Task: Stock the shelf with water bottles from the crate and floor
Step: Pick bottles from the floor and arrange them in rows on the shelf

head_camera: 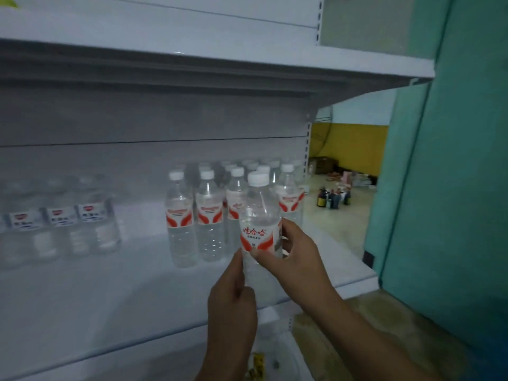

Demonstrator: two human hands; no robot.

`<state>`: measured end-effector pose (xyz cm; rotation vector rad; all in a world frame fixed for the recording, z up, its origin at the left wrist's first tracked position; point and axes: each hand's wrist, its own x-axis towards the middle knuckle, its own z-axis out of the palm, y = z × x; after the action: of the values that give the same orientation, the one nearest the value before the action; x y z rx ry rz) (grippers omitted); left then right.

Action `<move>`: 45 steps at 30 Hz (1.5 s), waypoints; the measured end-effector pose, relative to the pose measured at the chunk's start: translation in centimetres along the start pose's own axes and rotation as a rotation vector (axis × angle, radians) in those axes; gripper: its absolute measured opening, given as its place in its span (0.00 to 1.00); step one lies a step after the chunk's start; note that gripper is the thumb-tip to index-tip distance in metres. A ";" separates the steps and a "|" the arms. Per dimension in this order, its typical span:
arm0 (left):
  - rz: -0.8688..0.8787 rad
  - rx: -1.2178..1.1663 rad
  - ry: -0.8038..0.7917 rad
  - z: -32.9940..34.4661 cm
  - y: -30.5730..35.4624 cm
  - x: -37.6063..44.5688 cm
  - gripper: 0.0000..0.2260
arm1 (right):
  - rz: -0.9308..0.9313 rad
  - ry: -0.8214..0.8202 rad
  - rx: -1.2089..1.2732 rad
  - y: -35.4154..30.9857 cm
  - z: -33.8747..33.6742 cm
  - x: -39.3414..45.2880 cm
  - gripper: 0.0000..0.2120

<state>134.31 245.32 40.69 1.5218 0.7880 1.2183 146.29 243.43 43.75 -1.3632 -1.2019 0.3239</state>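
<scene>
- Above the white shelf [82, 292], upright: a white-capped water bottle [259, 213], just in front of the stocked row of bottles [209, 215].
- Left hand [233, 298] fingers gripping its lower body.
- Right hand [297, 257] fingers pinching its label.

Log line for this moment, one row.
both hands on bottle | left hand low | right hand at label | bottle upright over shelf

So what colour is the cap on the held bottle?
White cap, on the held bottle; head view.

held bottle [259, 224] label reads 娃哈哈 in red
</scene>
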 end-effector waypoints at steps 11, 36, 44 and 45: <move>0.127 0.269 -0.336 10.8 -1.1 0.6 0.30 | 0.107 0.120 -0.060 4.7 -12.5 1.4 0.24; 0.288 1.148 -0.571 10.0 -9.7 6.5 0.24 | 0.225 -0.004 -0.020 14.4 -11.1 18.4 0.21; 0.313 1.118 -0.541 10.0 -10.0 6.5 0.25 | 0.240 -0.069 -0.075 14.8 -10.8 18.8 0.21; 0.321 1.108 -0.540 9.9 -10.0 6.5 0.26 | 0.248 -0.073 -0.118 14.5 -10.8 18.5 0.21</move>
<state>146.55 251.25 33.21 2.8021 0.9045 0.4552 169.10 255.60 42.35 -1.6191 -1.1270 0.4877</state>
